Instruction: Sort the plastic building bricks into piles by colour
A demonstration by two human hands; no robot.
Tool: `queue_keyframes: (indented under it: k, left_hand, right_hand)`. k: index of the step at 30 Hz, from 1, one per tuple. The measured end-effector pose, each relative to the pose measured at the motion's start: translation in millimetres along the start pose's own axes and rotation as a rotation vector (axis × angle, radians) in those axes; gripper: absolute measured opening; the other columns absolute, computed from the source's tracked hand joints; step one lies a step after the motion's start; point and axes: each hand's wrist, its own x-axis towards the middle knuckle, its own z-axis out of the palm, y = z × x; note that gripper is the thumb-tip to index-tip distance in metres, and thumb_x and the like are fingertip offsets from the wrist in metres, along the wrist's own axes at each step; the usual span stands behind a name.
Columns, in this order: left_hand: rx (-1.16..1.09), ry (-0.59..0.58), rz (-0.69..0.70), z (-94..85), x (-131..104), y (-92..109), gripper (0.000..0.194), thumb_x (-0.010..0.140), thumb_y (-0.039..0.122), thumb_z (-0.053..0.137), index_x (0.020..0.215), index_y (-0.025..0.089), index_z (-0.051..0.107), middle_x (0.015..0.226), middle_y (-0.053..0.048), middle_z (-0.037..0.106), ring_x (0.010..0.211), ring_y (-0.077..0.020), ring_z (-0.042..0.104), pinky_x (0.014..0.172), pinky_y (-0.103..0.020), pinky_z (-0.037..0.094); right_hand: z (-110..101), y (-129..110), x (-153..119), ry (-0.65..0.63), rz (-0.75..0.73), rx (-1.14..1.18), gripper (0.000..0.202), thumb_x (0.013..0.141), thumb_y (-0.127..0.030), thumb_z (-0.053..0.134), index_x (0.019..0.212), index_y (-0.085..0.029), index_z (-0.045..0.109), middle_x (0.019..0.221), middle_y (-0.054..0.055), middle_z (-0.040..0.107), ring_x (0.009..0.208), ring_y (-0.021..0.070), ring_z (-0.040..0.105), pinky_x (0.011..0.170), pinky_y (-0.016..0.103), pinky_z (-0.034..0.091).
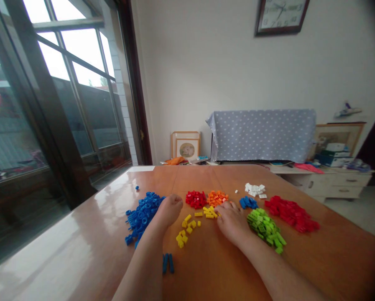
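Note:
My left hand [171, 209] is closed, fingers curled together, beside the right edge of the large blue pile [143, 212]; whatever it grips is too small to make out. My right hand [232, 219] lies low over the table, fingers spread, with its fingertips by the small yellow bricks [210, 212] and just below the orange pile [217, 197]. More yellow pieces [190, 227] are scattered between both arms. A red pile [195, 199] sits beside the orange one. Part of the blue pile is hidden behind my left forearm.
Right of my right hand are a green pile [266, 229], a larger red pile [290, 213], a few blue bricks [248, 202] and white pieces [255, 190]. Blue sticks [171, 263] lie near my left forearm. The brown table [212, 267] is glossy.

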Motion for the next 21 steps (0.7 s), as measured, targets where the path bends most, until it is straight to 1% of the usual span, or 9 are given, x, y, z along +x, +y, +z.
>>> queue_keyframes:
  k: [3, 6, 9, 11, 14, 16, 17, 19, 21]
  left_hand:
    - [-0.012, 0.068, 0.025, -6.3, 3, 8, 0.015, 0.068, 0.030, 0.065, 0.074, 0.017, 0.067, 0.063, -0.002, 0.061, 0.062, -0.0186, 0.060, 0.055, -0.025, 0.041]
    - [-0.125, 0.201, 0.012, -12.4, 5, 15, 0.027, 0.072, 0.036, 0.064, 0.089, 0.015, 0.067, 0.078, -0.006, 0.067, 0.067, -0.0179, 0.062, 0.059, -0.026, 0.046]
    - [-0.264, 0.296, -0.014, -18.0, 4, 22, 0.032, 0.073, 0.038, 0.064, 0.094, 0.014, 0.067, 0.085, -0.008, 0.069, 0.070, -0.0169, 0.063, 0.062, -0.027, 0.048]
    - [-0.351, 0.320, -0.032, -21.4, 3, 26, 0.034, 0.072, 0.039, 0.065, 0.097, 0.015, 0.066, 0.087, -0.008, 0.069, 0.072, -0.0165, 0.064, 0.063, -0.027, 0.049]
    - [-0.464, 0.337, -0.067, -26.4, 1, 29, 0.038, 0.073, 0.042, 0.068, 0.099, 0.015, 0.064, 0.089, -0.008, 0.069, 0.073, -0.0161, 0.065, 0.064, -0.028, 0.050]
    - [-0.513, 0.344, -0.084, -29.7, 1, 30, 0.040, 0.072, 0.043, 0.069, 0.100, 0.015, 0.064, 0.090, -0.008, 0.069, 0.071, -0.0154, 0.064, 0.063, -0.027, 0.050]
    - [-0.528, 0.349, -0.091, -31.1, 1, 30, 0.041, 0.072, 0.043, 0.070, 0.100, 0.015, 0.064, 0.090, -0.009, 0.069, 0.070, -0.0152, 0.064, 0.063, -0.027, 0.049]
    - [-0.540, 0.360, -0.098, -32.9, 1, 30, 0.041, 0.072, 0.043, 0.069, 0.100, 0.014, 0.064, 0.090, -0.009, 0.070, 0.070, -0.0150, 0.064, 0.061, -0.026, 0.048]
    - [-0.528, 0.368, -0.097, -32.5, 1, 30, 0.040, 0.072, 0.044, 0.069, 0.099, 0.014, 0.064, 0.090, -0.009, 0.070, 0.070, -0.0150, 0.064, 0.060, -0.025, 0.047]
  right_hand:
    - [-6, 8, 2, 0.116, 0.074, -0.017, 0.036, 0.087, -0.020, 0.049, 0.116, -0.028, 0.068, 0.127, 0.010, 0.062, 0.117, 0.0327, 0.047, 0.096, 0.049, 0.034]
    - [-6, -3, 2, 0.144, -0.046, 0.057, 0.038, 0.093, -0.030, 0.046, 0.126, -0.028, 0.065, 0.133, 0.008, 0.060, 0.123, 0.0306, 0.046, 0.104, 0.049, 0.033]
    - [0, -30, -2, 0.058, -0.262, 0.134, 0.043, 0.097, -0.038, 0.043, 0.135, -0.028, 0.060, 0.143, 0.006, 0.055, 0.136, 0.0288, 0.039, 0.113, 0.047, 0.028]
    - [3, -49, -5, -0.041, -0.392, 0.166, 0.046, 0.099, -0.044, 0.041, 0.141, -0.032, 0.054, 0.154, 0.004, 0.045, 0.144, 0.0292, 0.029, 0.116, 0.050, 0.024]
    - [7, -68, -8, -0.216, -0.500, 0.196, 0.047, 0.100, -0.051, 0.036, 0.143, -0.039, 0.050, 0.161, 0.000, 0.034, 0.150, 0.0313, 0.019, 0.117, 0.057, 0.020]
    - [9, -69, -6, -0.264, -0.501, 0.190, 0.044, 0.100, -0.051, 0.035, 0.139, -0.041, 0.053, 0.159, -0.001, 0.038, 0.150, 0.0315, 0.021, 0.117, 0.060, 0.016]
    - [9, -66, -4, -0.249, -0.474, 0.172, 0.042, 0.101, -0.048, 0.035, 0.135, -0.040, 0.057, 0.156, -0.001, 0.042, 0.149, 0.0313, 0.023, 0.117, 0.061, 0.013]
    - [10, -57, 0, -0.158, -0.361, 0.108, 0.037, 0.099, -0.036, 0.039, 0.125, -0.034, 0.066, 0.151, 0.003, 0.049, 0.147, 0.0311, 0.028, 0.117, 0.063, 0.009]
    - [10, -46, 3, -0.057, -0.208, 0.042, 0.035, 0.095, -0.025, 0.043, 0.117, -0.028, 0.071, 0.147, 0.007, 0.053, 0.144, 0.0319, 0.031, 0.117, 0.063, 0.010]
